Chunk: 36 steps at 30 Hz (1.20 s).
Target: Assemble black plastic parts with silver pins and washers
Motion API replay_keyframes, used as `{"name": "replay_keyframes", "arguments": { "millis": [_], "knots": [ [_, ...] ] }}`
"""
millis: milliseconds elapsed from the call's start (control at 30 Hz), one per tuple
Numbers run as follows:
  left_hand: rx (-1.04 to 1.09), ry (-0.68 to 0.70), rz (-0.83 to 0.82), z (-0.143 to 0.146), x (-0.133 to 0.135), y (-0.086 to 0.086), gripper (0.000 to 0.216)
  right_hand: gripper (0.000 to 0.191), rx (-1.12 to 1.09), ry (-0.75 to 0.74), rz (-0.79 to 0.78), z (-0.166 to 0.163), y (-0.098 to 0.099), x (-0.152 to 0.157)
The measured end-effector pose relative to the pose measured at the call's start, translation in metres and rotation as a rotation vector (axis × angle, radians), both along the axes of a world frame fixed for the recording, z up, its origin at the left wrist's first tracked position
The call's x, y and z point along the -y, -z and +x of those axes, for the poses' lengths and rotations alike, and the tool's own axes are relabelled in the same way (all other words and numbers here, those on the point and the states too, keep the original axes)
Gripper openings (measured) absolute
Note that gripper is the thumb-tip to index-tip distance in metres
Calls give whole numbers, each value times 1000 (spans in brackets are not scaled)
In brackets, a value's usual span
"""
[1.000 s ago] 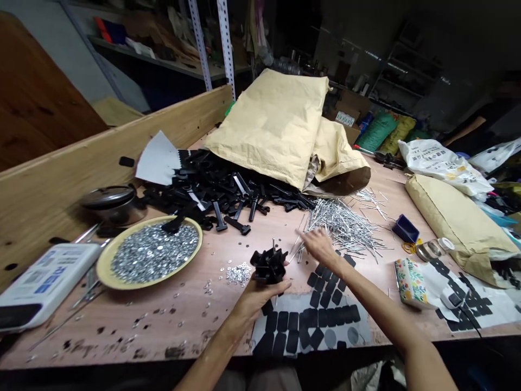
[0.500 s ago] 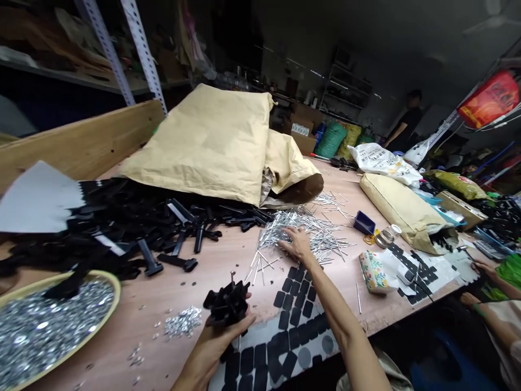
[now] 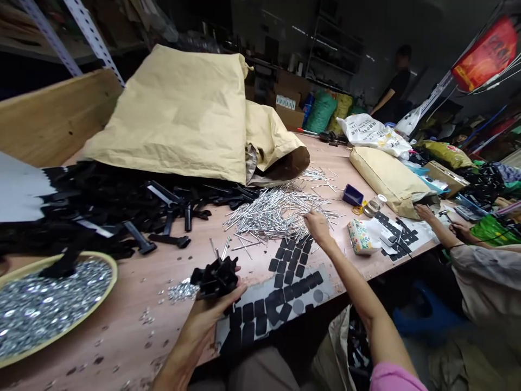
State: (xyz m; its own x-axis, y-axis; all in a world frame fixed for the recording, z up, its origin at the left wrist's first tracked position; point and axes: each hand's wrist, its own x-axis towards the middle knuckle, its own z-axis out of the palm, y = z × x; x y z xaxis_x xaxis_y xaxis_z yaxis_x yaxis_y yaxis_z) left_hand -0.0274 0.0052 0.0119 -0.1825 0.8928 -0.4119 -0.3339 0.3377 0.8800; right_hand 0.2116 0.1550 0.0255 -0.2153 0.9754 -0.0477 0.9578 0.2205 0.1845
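Note:
My left hand (image 3: 222, 307) is closed around a cluster of black plastic parts (image 3: 217, 278) above the front of the table. Thin metal rods stand up at the cluster's top; whether all of them are in it I cannot tell. At the right front side of a loose pile of silvery metal rods (image 3: 271, 212) is my right hand (image 3: 318, 229), its fingers drawn together. What they hold, if anything, is too small to make out. Black rounded pads (image 3: 290, 262) lie just below that hand, some on a grey sheet (image 3: 321, 279).
A yellow-rimmed basin (image 3: 109, 277) of metal washers stands at left, near a small washer heap (image 3: 182, 290). Black plastic parts (image 3: 101, 206) are heaped beneath a large paper sack (image 3: 175, 119). A tissue box (image 3: 360, 237) and a dark blue tray (image 3: 352, 194) stand right. A co-worker's hand (image 3: 425, 213) is beyond.
My right hand was spread over the rod pile; now its fingers are drawn together at the pile's right front side. The left hand still holds the black cluster. The whole view has shifted.

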Motion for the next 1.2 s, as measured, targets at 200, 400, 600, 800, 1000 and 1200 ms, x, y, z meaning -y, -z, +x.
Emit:
{"name": "replay_keyframes", "arguments": {
  "millis": [200, 400, 600, 800, 1000, 1200],
  "knots": [
    [19, 123, 44, 20, 3, 4, 46, 32, 130, -51, -138, 45, 24, 65],
    [37, 140, 112, 21, 9, 5, 36, 29, 120, -168, -168, 56, 35, 85],
    [64, 203, 147, 22, 8, 14, 38, 23, 55, -181, -110, 68, 26, 78],
    [8, 316, 189, 27, 4, 21, 38, 26, -1001, -187, 161, 4, -8, 87],
    [-69, 334, 169, 25, 0, 23, 41, 20, -1711, -353, 32, -60, -42, 116],
    [-114, 299, 178, 23, -4, 10, 40, 17, -1617, -402, 37, -68, -31, 120]
  ]
}}
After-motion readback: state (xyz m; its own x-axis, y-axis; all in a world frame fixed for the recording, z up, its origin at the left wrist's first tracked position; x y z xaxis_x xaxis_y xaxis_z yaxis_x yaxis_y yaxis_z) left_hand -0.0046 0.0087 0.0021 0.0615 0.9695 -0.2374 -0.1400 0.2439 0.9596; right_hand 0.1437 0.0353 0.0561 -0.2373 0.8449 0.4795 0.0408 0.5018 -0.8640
